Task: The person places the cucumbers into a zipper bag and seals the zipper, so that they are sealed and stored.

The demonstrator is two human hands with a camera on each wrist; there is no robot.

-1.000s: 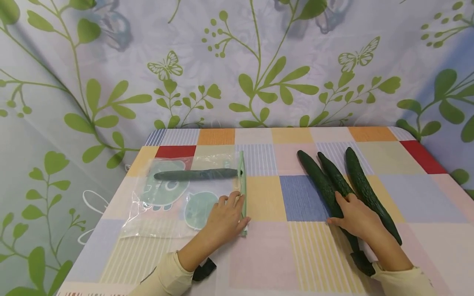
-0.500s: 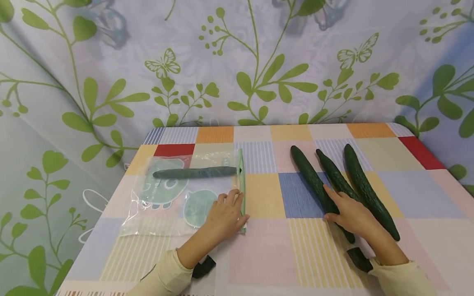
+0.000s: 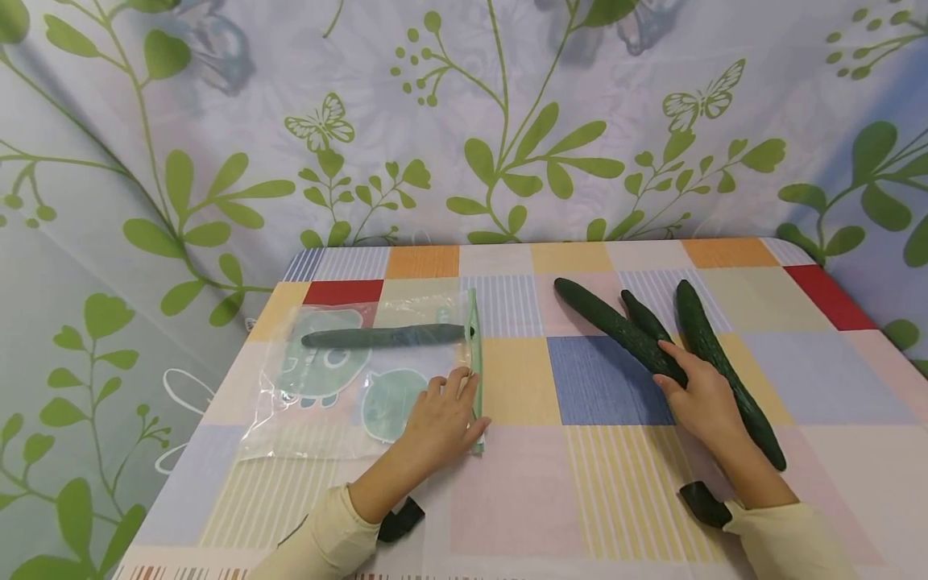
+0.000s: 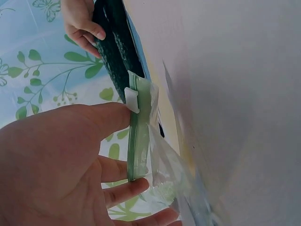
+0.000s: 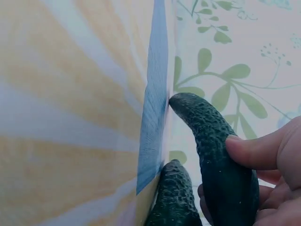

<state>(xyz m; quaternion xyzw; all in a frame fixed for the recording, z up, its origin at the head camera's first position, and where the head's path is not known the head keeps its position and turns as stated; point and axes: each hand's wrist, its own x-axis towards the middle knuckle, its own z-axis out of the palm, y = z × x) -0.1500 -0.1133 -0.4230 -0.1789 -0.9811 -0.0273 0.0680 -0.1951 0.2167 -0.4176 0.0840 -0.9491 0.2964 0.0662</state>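
On the left of the table lies a clear zip bag [image 3: 290, 435] with cartoon prints. One cucumber [image 3: 384, 337] is inside it. My left hand [image 3: 438, 415] holds the bag's green zip edge [image 4: 139, 155], thumb by the white slider [image 4: 132, 100] in the left wrist view. To the right, my right hand [image 3: 699, 403] grips a dark green cucumber [image 3: 609, 322] near its closer end, thumb on one side and fingers on the other. That cucumber slants across a second cucumber [image 3: 645, 316], partly hidden behind it and my hand. A third cucumber [image 3: 732, 387] lies to the right.
A patchwork cloth [image 3: 515, 499] covers the table. Behind the far edge hangs a leaf-patterned curtain [image 3: 377, 64]. Black straps [image 3: 703, 505] are at both wrists.
My right hand has moved forward with the cucumber, whose far end has swung left, away from the other two. The left hand stays on the bag's zip edge.
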